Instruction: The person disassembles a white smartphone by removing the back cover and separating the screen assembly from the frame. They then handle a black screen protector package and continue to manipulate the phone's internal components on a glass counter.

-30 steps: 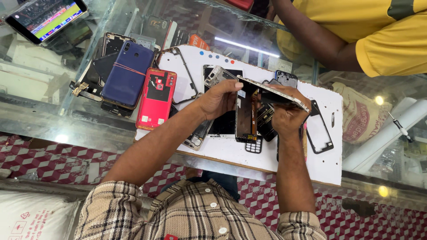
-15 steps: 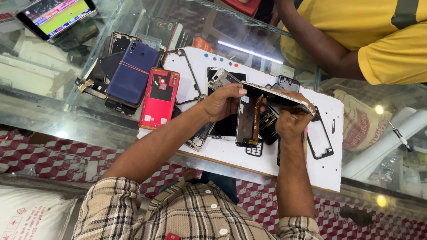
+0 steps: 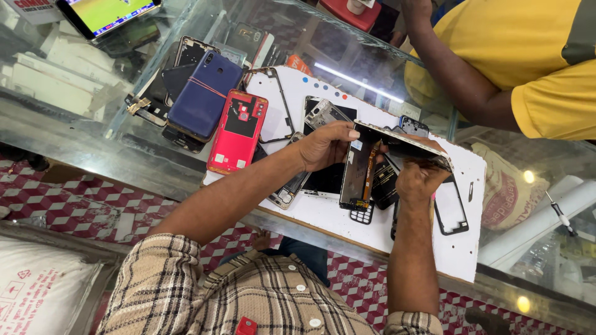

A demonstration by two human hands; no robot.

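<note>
Two bare hands hold an opened smartphone above the white work mat (image 3: pixel 434 248) on the glass counter (image 3: pixel 74 136). At far left lie a blue phone (image 3: pixel 203 96) and a red back cover (image 3: pixel 239 130), well apart from the work. The left hand (image 3: pixel 326 146) is closed on the display panel's (image 3: pixel 359 170) upper edge, holding it upright. The right hand (image 3: pixel 419 180) is clamped on the phone body (image 3: pixel 406 144), held nearly level. Risk: the two halves meet at one corner; spreading them further could tear any flex cable joining them, and a slip would drop the panel onto loose frames below. The panel's inner face looks dark, with copper-coloured parts.
</note>
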